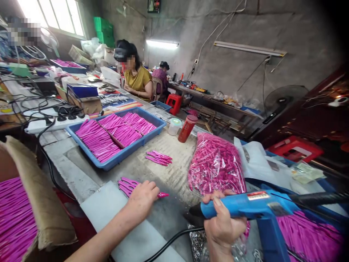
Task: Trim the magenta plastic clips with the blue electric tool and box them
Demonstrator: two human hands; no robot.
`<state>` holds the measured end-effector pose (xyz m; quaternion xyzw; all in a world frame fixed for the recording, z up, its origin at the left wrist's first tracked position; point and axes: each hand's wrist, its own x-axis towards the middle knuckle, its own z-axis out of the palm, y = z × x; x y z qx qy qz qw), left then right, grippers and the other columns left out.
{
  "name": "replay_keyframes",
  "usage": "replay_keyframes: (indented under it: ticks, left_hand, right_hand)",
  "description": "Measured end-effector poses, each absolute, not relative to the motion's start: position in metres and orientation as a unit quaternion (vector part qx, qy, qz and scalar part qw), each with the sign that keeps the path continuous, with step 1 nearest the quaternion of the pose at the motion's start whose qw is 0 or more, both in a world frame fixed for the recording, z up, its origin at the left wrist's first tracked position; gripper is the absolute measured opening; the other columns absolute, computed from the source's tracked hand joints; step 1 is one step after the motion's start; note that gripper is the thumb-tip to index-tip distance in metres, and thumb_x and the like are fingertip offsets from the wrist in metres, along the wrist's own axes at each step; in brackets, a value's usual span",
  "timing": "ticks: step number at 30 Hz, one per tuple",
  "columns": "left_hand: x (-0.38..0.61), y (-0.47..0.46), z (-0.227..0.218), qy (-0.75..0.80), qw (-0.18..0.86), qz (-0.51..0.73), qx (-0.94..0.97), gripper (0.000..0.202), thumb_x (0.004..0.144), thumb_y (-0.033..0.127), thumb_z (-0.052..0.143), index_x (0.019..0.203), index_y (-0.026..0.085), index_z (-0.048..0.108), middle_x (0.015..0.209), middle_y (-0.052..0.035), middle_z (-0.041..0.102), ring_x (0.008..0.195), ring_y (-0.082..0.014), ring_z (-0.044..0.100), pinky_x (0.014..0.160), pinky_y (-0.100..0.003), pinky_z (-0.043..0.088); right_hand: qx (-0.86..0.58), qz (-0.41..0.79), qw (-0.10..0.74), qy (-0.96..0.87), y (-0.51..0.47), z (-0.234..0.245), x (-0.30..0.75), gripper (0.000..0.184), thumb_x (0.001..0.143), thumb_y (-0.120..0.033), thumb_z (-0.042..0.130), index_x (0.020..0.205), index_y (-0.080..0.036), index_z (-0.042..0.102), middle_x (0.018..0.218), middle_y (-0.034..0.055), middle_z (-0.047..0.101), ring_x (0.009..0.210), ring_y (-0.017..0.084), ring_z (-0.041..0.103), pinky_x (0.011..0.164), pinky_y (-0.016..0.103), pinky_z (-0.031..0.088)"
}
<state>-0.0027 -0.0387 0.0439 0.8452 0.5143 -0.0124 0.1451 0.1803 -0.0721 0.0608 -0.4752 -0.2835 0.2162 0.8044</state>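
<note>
My left hand [144, 201] is closed around a slim pink plastic piece [163, 195], whose pointed end sticks out past the fingers. Beside that hand, several similar pink pieces [127, 185] lie at the edge of a white board [105, 207]. My right hand [225, 222] grips a blue electric screwdriver [240, 204] with a black nose pointing left; its bit is too blurred to make out. Farther up the table is a small group of pink pieces [159, 158]. Behind the screwdriver stands a clear plastic bag [215, 163] full of small pink parts.
A blue tray [109, 165] holds rows of pink pieces. Beyond it are a lidded clear jar [175, 127] and a red bottle [187, 129]. An open cardboard box [40, 203] stands at left, a blue bin [268, 236] at right. A black cable [174, 238] crosses the front. Two people sit farther back.
</note>
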Motion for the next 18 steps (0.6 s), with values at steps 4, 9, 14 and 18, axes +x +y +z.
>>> replay_keyframes:
  ticks: [4, 9, 14, 18]
  left_hand:
    - [-0.042, -0.036, 0.047, 0.519, 0.135, -0.01, 0.844, 0.021, 0.091, 0.025, 0.04, 0.09, 0.02, 0.06, 0.092, -0.0036, 0.058, 0.086, -0.0176, 0.046, 0.074, -0.031, 0.029]
    - [-0.069, -0.04, 0.036, 0.512, 0.134, -0.008, 0.849, 0.023, 0.09, 0.025, 0.04, 0.088, 0.023, 0.063, 0.094, -0.002, 0.059, 0.09, -0.0176, 0.046, 0.076, -0.033, 0.025]
    - [-0.063, -0.025, 0.048, 0.527, 0.13, 0.034, 0.839, 0.017, 0.086, 0.032, 0.047, 0.092, 0.024, 0.062, 0.093, -0.0018, 0.059, 0.089, -0.0173, 0.048, 0.074, -0.031, 0.028]
    - [-0.038, 0.021, 0.052, 0.547, 0.055, 0.065, 0.833, 0.016, 0.087, 0.021, 0.043, 0.092, 0.02, 0.057, 0.097, -0.003, 0.058, 0.092, -0.0178, 0.049, 0.072, -0.03, 0.032]
  right_hand:
    - [-0.478, 0.218, 0.81, -0.262, -0.079, 0.056, 0.185, 0.042, 0.057, -0.025, 0.069, 0.09, -0.015, 0.045, 0.063, -0.0021, 0.051, 0.047, 0.013, 0.052, 0.051, 0.029, 0.043]
    - [-0.486, 0.248, 0.806, -0.229, -0.085, 0.051, 0.187, 0.044, 0.055, -0.025, 0.07, 0.089, -0.015, 0.045, 0.063, -0.0025, 0.05, 0.048, 0.014, 0.053, 0.052, 0.029, 0.043]
    - [-0.49, 0.24, 0.811, -0.21, -0.09, 0.048, 0.189, 0.045, 0.055, -0.025, 0.071, 0.09, -0.015, 0.045, 0.064, -0.0016, 0.051, 0.049, 0.014, 0.053, 0.053, 0.029, 0.044]
    - [-0.489, 0.254, 0.806, -0.214, -0.093, 0.046, 0.188, 0.044, 0.057, -0.026, 0.07, 0.091, -0.017, 0.044, 0.066, -0.0022, 0.049, 0.051, 0.013, 0.052, 0.054, 0.029, 0.043]
